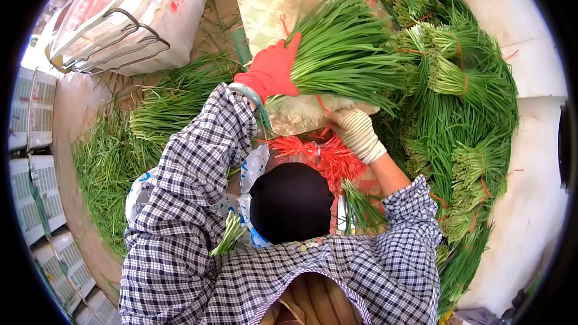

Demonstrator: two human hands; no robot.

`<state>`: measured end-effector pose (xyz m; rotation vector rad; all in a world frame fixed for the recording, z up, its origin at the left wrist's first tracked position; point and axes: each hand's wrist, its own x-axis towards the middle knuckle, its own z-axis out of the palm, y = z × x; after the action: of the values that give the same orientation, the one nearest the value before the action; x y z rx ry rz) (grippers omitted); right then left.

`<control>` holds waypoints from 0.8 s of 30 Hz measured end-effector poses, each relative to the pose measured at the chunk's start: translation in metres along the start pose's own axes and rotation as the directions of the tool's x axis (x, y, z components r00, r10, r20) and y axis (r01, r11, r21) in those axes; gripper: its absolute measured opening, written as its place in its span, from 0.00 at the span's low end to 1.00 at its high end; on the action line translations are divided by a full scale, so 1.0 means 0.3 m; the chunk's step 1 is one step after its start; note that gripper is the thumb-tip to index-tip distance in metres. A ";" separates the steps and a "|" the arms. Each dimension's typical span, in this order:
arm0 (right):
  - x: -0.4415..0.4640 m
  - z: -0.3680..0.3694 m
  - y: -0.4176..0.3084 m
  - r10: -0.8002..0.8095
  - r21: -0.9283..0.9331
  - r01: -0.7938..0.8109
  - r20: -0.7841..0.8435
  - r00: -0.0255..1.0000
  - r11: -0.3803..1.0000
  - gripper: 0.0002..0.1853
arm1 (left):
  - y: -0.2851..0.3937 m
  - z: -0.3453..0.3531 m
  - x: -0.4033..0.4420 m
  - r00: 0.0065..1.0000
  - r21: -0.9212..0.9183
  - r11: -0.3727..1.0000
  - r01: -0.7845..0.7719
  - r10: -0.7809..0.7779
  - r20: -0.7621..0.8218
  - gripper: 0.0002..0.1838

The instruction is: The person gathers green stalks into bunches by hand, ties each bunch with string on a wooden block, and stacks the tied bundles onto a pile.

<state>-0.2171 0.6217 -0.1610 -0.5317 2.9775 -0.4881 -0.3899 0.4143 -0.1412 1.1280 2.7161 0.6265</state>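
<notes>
My left hand, in a red glove, presses round the cut end of a large bunch of green stalks lying on a pale board. A red tie runs from under the bunch at the board's front edge. At its lower end is my right hand, in a cream knitted glove, with thumb and fingers pinched on the tie. Another red end sticks up beyond the left hand. A pile of red ties lies just below the board.
Tied green bunches are heaped along the right side. Loose stalks cover the ground at left. A white sack with a metal rack stands at upper left. A dark rounded object is below the red ties.
</notes>
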 end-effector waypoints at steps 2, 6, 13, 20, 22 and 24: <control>-0.005 -0.027 -0.024 0.147 0.278 -0.113 -0.103 0.984 0.954 0.09 | -0.002 -0.003 0.004 1.000 -0.016 1.000 -0.004 0.004 0.019 0.64; 0.014 -0.059 -0.041 0.287 0.529 -0.200 -0.088 0.954 0.825 0.08 | -0.009 -0.008 0.004 1.000 -0.036 0.999 -0.003 0.003 0.025 0.66; 0.360 -0.256 -0.083 -0.287 -0.377 0.205 -0.174 0.942 0.903 0.04 | -0.063 -0.002 0.036 0.998 -0.060 0.997 -0.052 0.053 0.019 0.67; 0.709 -0.138 0.089 -0.113 -0.131 0.088 -0.200 0.973 0.988 0.10 | -0.119 -0.065 0.094 0.979 -0.150 0.989 -0.007 0.037 0.200 0.50; 0.729 -0.113 0.119 -0.031 -0.071 0.021 -0.151 0.988 0.997 0.11 | -0.131 -0.065 0.102 0.983 -0.256 0.966 -0.041 0.085 0.162 0.48; 0.716 -0.094 0.129 0.084 -0.015 -0.088 -0.170 0.982 0.996 0.13 | -0.153 -0.079 0.106 0.972 -0.275 0.959 -0.062 0.121 0.202 0.46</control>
<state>-0.4345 0.5895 -0.1513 -0.3790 3.1550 -0.5168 -0.4487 0.3998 -0.1382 1.1809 2.3248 0.8036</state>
